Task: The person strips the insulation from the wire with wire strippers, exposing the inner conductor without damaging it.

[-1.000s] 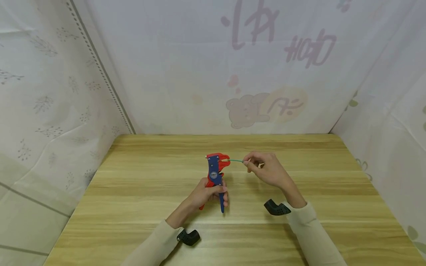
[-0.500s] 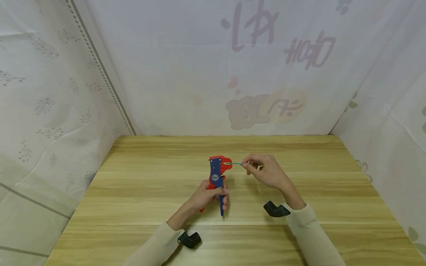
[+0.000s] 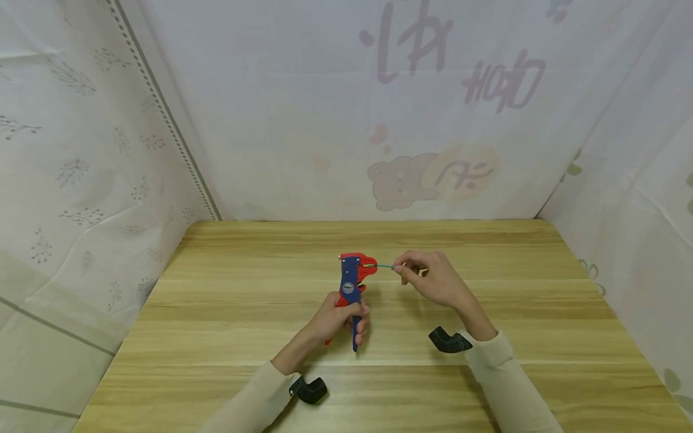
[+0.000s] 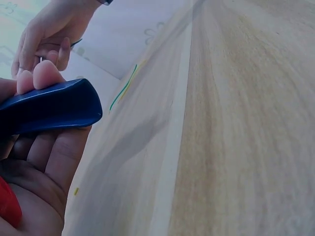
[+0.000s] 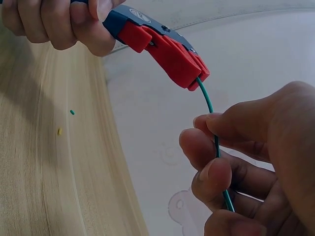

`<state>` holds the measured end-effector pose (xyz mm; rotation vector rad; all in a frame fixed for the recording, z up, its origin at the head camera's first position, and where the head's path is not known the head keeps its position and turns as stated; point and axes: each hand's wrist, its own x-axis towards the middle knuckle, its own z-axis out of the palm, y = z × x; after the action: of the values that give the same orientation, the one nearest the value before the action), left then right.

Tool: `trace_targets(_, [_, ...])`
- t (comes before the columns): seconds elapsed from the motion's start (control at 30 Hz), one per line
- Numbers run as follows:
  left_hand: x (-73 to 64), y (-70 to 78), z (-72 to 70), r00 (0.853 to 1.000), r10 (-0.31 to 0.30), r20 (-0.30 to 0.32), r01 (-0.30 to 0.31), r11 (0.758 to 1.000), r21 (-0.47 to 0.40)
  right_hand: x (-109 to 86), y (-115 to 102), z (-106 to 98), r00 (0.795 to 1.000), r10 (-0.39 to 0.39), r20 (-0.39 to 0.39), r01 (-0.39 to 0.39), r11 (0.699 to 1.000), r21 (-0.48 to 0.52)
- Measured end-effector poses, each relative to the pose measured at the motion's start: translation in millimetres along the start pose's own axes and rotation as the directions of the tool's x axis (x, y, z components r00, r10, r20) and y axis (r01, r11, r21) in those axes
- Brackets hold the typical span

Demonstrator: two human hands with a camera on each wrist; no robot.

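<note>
My left hand point(image 3: 338, 319) grips the handles of a red and blue wire stripper point(image 3: 351, 279), which is held upright above the table. Its blue handle point(image 4: 64, 105) fills the near part of the left wrist view, fingers curled round it. A green wire point(image 3: 385, 266) runs out of the red nose of the tool, where the jaws are closed about its end. My right hand point(image 3: 430, 279) pinches that wire a short way from the nose. In the right wrist view the wire point(image 5: 205, 96) bends down past the thumb and through the fingers.
On the wooden table point(image 3: 243, 325) lie a small green piece point(image 5: 72, 112) and a small yellow piece point(image 5: 59, 131). A longer green wire point(image 4: 123, 88) rests beside a yellow wire point(image 4: 132, 78). Patterned cloth point(image 3: 298, 120) hangs behind the table and at both sides.
The stripper shifted slightly right and towards me, taking in the end of the wire. Since then its blue handle has come closer to the red one and the jaws have closed. The right hand barely moved.
</note>
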<state>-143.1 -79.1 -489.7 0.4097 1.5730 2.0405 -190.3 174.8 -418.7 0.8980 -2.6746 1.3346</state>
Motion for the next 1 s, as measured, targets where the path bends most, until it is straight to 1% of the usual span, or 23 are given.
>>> trace_targets(0.27, [-0.6, 0.7, 3.9, 0.999, 0.015, -0.033, -0.016, 1.0, -0.025, 0.1, -0.4, -0.7, 1.0, 0.002, 0.002, -0.002, 1.0, 0.009])
trace_targets(0.5, [-1.6, 0.7, 8.0, 0.998, 0.036, -0.051, -0.037, 0.999, -0.02, 0.3, -0.6, -0.1, 1.0, 0.014, 0.007, -0.014, 1.0, 0.009])
trace_targets(0.83, [-1.7, 0.2, 10.2, 0.996, 0.037, -0.077, -0.039, 0.999, -0.023, -0.1, 0.2, 0.7, 1.0, -0.02, -0.007, 0.02, 1.0, 0.013])
trace_targets(1.0, [-2.5, 0.3, 10.0, 0.995, 0.036, -0.088, -0.038, 0.999, -0.025, 0.2, 1.5, 1.4, 1.0, -0.024, -0.011, 0.024, 1.0, 0.01])
